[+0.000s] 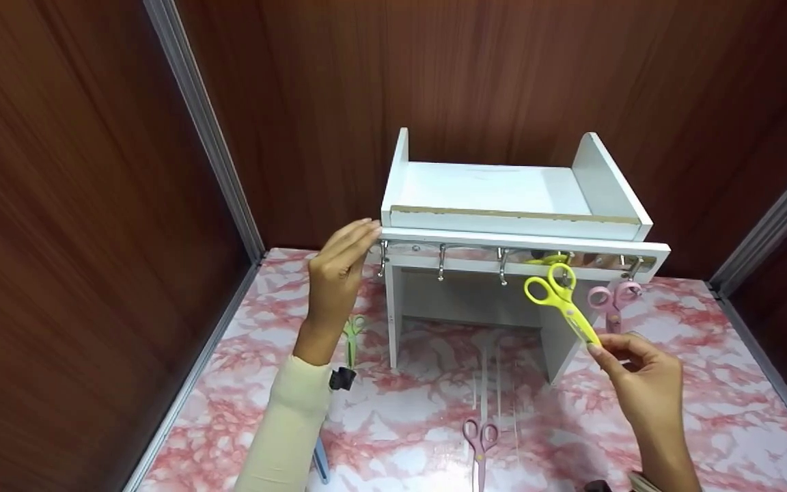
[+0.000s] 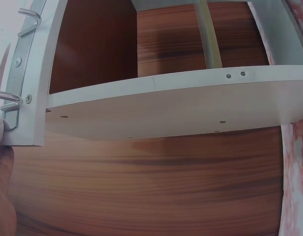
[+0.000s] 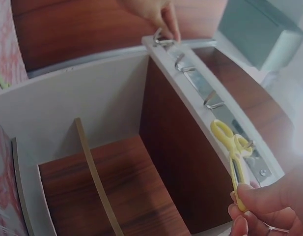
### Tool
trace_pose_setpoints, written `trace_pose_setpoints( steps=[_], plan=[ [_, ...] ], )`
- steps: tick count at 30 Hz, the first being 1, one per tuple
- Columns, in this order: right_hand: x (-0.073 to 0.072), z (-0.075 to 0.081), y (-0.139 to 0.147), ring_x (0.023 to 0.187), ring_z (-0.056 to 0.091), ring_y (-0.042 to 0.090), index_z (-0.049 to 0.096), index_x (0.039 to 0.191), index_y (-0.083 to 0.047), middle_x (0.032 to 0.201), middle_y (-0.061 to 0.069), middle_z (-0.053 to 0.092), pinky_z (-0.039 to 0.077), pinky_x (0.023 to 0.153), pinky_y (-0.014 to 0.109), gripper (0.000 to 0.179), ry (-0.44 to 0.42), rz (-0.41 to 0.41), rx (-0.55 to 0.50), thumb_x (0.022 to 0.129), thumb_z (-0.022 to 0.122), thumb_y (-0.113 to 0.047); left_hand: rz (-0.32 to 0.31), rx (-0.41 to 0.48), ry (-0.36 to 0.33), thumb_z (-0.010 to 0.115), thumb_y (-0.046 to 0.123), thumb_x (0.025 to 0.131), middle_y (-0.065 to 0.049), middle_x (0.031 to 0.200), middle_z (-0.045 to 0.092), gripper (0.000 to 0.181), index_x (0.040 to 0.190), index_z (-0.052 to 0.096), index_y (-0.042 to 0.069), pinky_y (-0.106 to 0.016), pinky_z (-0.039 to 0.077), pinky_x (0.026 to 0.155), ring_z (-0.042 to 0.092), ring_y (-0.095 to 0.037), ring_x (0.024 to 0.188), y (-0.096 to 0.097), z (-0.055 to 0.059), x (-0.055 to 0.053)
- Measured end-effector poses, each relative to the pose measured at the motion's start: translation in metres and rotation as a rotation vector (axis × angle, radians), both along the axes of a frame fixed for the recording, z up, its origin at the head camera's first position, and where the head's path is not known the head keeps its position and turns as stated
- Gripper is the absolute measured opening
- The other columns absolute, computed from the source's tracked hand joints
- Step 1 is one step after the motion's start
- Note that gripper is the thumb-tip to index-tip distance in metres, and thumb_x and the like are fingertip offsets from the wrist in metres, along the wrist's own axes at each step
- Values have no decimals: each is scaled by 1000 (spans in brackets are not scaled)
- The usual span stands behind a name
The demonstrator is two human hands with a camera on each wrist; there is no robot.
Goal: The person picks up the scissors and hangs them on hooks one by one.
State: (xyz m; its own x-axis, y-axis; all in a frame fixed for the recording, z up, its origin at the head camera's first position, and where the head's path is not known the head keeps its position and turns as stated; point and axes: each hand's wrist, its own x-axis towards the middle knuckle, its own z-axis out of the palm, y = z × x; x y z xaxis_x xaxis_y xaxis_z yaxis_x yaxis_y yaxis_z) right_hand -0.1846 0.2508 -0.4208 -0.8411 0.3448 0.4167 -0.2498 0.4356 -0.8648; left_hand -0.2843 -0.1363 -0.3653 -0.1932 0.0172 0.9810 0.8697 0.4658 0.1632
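My right hand pinches yellow scissors by the blade end, between thumb and fingers, handles up. One handle loop overlaps a metal hook on the white hook rail. To the right, pink scissors hang from the end hook. My left hand is at the rail's left end, its straight fingers touching the corner. In the left wrist view, fingers show at that same end of the rail. Three hooks between the hands hold nothing.
The rail fronts a white shelf unit on a red-and-white marbled table. Green scissors lie left of it, more pink scissors in front. A blue object shows beside my left sleeve. Wood-patterned walls enclose the table.
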Motion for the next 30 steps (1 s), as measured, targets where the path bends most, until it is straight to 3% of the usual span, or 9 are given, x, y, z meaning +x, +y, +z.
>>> trace_pose_setpoints(
  steps=[30],
  plan=[
    [-7,-10,4,60,59,8,73,89,-1,73,2,69,51,53,15,13,7,0,-51,76,77,-1,-11,-10,7,65,-5,84,-9,110,68,24,106,72,2,-33,50,94,61,-27,106,2,1,-1]
  ],
)
